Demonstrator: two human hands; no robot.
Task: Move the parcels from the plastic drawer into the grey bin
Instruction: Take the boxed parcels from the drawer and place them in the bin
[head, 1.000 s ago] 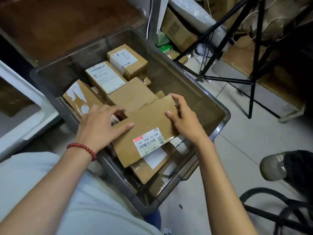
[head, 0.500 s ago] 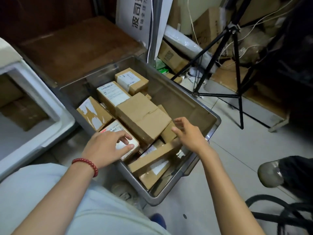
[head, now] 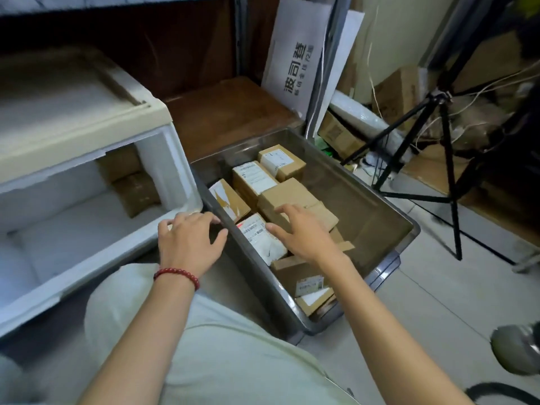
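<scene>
The grey bin [head: 388, 211] sits on the floor at centre right, holding several cardboard parcels [head: 287, 197], some with white labels. The white plastic drawer [head: 73, 267] stands pulled out at the left, with brown parcels [head: 133, 185] at its back. My left hand [head: 190, 244], fingers spread and empty, hovers between the drawer's front corner and the bin's left wall. My right hand [head: 304, 232] is over the bin with fingers spread, just above the parcels, holding nothing.
A black tripod [head: 447, 159] stands on the tiled floor to the right of the bin. Cardboard boxes, a white sign board [head: 298, 54] and cables fill the back right corner. A brown wooden board [head: 230, 112] lies behind the bin.
Both hands have let go of the flat parcel, which now lies in the bin. My left hand moved left out of the bin towards the drawer. The view swung left.
</scene>
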